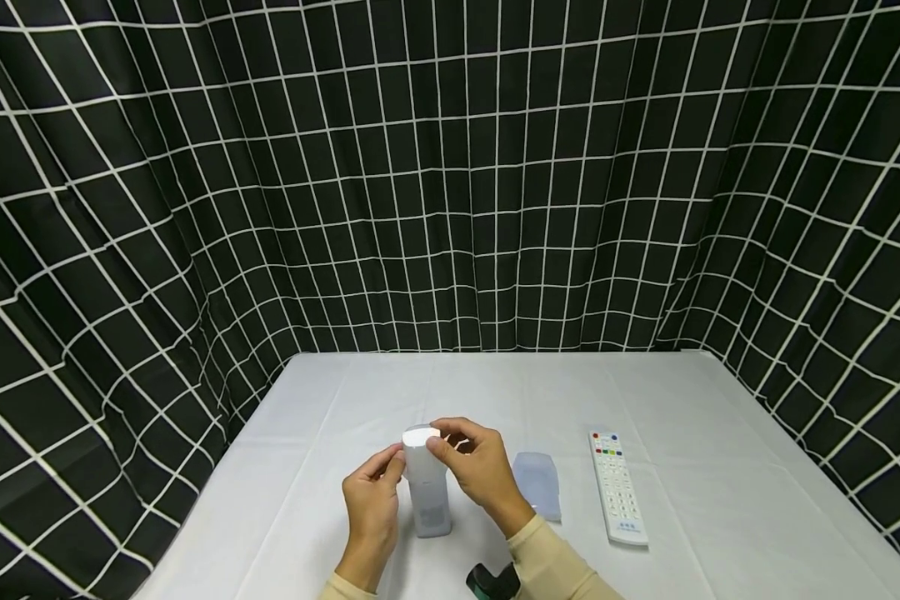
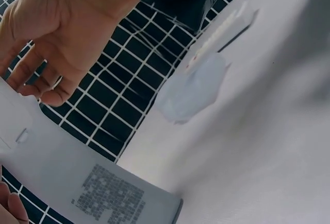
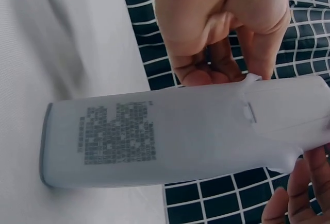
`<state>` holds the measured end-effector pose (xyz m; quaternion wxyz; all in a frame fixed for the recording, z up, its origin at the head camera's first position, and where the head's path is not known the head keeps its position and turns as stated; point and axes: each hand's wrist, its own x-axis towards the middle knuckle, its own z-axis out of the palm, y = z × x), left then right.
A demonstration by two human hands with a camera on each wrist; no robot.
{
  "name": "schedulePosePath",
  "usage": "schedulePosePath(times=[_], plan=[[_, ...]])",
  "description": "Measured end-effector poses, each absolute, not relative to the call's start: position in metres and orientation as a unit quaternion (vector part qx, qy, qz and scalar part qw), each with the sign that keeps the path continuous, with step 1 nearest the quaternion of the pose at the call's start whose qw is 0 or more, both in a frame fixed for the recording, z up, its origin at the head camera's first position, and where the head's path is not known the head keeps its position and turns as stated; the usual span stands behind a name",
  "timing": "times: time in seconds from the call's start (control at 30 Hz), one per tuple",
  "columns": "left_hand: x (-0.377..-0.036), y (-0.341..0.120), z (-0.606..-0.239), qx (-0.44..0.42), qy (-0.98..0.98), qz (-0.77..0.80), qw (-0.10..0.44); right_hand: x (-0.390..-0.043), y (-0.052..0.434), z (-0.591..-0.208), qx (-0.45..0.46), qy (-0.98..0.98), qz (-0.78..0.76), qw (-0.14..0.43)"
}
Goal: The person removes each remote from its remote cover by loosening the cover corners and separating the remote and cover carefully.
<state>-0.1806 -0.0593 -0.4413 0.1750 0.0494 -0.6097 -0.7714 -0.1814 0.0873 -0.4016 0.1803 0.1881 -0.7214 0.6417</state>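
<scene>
At the left, near the middle of the white table (image 1: 315, 433), the left hand (image 1: 371, 504) pinches the rim of a translucent cover (image 1: 429, 504) between thumb and forefinger. Next comes the white handset (image 1: 422, 437) inside that cover, held at a steep slant, its upper end bare above the rim. A block of dark print (image 3: 118, 134) shows on its lower half (too fine to read), and I cannot tell whether the lower end touches the table. On its right, the right hand (image 1: 487, 471) pinches the handset's upper end, thumb on the near face; how its other fingertips press is partly hidden. A black-and-green unit (image 1: 492, 582) sits at the right wrist, beside a beige sleeve (image 1: 562, 567). Just right of that hand lies a bluish sheath (image 1: 537, 486), flat; farther right, a white remote (image 1: 618, 487), coloured buttons at its far end. A dark gridded curtain (image 1: 495, 192) hangs beyond.
</scene>
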Motion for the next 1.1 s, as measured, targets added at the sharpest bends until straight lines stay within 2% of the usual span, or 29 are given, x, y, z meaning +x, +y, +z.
schedulePosePath(times=[0.23, 0.5, 1.1], plan=[[-0.186, -0.062, -0.446, 0.059, -0.643, -0.749, 0.150, -0.170, 0.086, -0.386, 0.197, -0.744, 0.608, 0.195], [-0.191, -0.063, -0.452, 0.073, -0.664, -0.733, 0.130, -0.191, 0.089, -0.414, 0.200, -0.750, 0.595, 0.208], [-0.199, -0.066, -0.470, 0.059, -0.744, -0.661, 0.082, -0.192, 0.091, -0.417, 0.212, -0.743, 0.598, 0.215]])
